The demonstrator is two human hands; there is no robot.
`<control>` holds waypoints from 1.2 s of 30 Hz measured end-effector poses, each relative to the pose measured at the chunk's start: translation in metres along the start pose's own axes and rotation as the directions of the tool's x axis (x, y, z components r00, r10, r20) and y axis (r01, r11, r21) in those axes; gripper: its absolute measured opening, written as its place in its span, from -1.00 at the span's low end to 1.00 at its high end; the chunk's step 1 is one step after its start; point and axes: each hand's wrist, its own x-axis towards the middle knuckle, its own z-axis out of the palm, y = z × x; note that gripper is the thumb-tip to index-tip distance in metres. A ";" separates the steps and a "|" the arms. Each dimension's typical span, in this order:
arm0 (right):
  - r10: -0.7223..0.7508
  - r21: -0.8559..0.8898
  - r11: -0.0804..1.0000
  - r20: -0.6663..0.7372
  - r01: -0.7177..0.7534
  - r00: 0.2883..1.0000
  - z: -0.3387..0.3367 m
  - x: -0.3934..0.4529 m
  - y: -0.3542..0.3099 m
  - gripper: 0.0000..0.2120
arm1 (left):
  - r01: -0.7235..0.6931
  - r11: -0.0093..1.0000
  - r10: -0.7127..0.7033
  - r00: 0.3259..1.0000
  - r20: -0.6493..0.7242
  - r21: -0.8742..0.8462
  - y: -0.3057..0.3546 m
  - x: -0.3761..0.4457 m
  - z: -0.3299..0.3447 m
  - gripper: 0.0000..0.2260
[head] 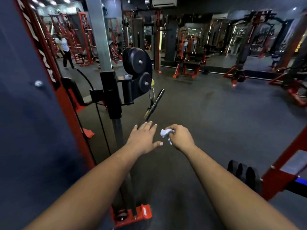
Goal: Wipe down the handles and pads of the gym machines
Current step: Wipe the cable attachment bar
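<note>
A black bar handle [155, 103] hangs tilted from a clip under the cable pulley [138, 73] of a red and grey machine. My left hand [143, 138] is stretched out flat with straight fingers, its fingertips just below the handle's lower end and not holding it. My right hand [180, 136] is beside it to the right and pinches a small crumpled white cloth [165, 132] between curled fingers and thumb.
The machine's grey upright [101, 39] and red frame [66, 100] stand at my left, its red foot [132, 214] below my arms. Another red frame [285, 163] and black plates [244, 171] sit at right. A person [64, 48] walks far left. More machines line the back.
</note>
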 end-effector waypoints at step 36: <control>-0.864 0.026 0.503 0.023 0.864 0.502 0.082 0.397 0.089 -0.57 | 0.662 0.747 -0.661 0.749 0.036 -0.055 -0.012 0.248 0.038 -0.19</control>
